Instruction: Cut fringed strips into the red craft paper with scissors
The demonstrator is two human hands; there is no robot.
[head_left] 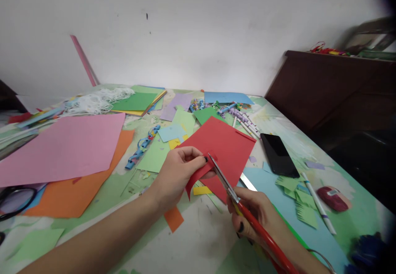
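Note:
My left hand (pixel 177 175) pinches a piece of red paper (pixel 194 182) between thumb and fingers, and its lower end curls down. In my right hand (pixel 258 210) is a pair of scissors (pixel 264 233) with red handles, pointing up and to the left. The blade tips lie at the edge of the pinched paper, close to my left thumb. Whether the blades are parted is hard to make out. A large red sheet (pixel 232 142) lies on the table just beyond both hands. Under my left hand are an orange scrap (pixel 173 219) and a yellow strip (pixel 202 190).
To the left lie a pink sheet (pixel 68 148) and an orange sheet (pixel 93 191). White string (pixel 99 100) is heaped behind them. A blue decorated paper roll (pixel 142 148) is left of centre. A phone (pixel 279 155), green fringed scraps (pixel 305 208) and a marker (pixel 318 204) lie right.

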